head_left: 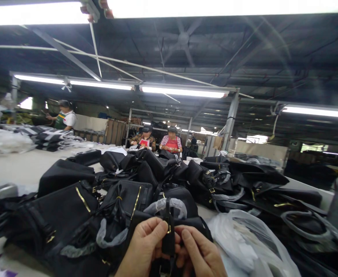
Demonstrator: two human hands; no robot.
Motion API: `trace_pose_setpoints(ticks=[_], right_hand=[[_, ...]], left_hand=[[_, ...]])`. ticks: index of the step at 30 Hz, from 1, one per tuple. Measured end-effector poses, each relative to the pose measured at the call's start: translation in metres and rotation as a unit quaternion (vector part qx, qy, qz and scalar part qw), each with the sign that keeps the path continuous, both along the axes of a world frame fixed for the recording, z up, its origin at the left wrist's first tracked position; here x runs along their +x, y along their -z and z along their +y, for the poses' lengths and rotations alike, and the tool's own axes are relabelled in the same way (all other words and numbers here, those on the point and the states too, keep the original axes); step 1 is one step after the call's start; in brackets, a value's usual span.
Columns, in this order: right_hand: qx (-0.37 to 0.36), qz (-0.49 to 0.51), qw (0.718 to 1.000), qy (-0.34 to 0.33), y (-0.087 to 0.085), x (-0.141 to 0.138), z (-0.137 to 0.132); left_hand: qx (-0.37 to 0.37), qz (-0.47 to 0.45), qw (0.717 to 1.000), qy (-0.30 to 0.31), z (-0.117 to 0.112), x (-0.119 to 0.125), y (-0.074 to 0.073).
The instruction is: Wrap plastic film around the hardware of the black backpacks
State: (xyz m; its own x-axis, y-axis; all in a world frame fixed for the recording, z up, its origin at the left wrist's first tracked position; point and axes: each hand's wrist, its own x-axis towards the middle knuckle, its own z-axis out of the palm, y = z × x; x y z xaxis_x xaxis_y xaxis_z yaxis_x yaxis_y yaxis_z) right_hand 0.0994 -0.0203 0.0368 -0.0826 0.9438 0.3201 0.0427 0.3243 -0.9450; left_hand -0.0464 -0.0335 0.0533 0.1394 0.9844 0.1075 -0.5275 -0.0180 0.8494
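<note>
A black strap with a gold buckle runs upright between my two hands at the bottom centre. My left hand pinches the strap at the buckle, thumb on top. From the other side my right hand is closed on the strap's edge, its thumb and fingers together. Behind my hands lies the black bag to which the strap seems to belong. A handle wrapped in clear plastic arches just beyond them. Lower parts of the strap and the fingertips underneath are partly hidden.
Black bags with gold zips cover much of the table. Clear plastic bags lie at right front. Folded striped goods are stacked at left. Two people sit across the table; another person stands far left.
</note>
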Motion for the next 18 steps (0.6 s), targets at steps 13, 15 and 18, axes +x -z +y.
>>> trace_pose_setpoints(ticks=[13, 15, 18], right_hand=[[-0.058, 0.013, 0.997, -0.056, -0.017, -0.004, 0.001], [-0.028, -0.002, 0.999, -0.029, -0.014, -0.004, 0.001], [-0.011, -0.010, 0.999, -0.034, -0.015, -0.004, 0.001]], left_hand=[[0.047, 0.161, 0.983, -0.078, 0.001, -0.008, 0.011], [0.061, 0.180, 0.978, -0.091, -0.002, -0.006, 0.008], [0.086, 0.195, 0.974, -0.074, -0.006, -0.005, 0.007]])
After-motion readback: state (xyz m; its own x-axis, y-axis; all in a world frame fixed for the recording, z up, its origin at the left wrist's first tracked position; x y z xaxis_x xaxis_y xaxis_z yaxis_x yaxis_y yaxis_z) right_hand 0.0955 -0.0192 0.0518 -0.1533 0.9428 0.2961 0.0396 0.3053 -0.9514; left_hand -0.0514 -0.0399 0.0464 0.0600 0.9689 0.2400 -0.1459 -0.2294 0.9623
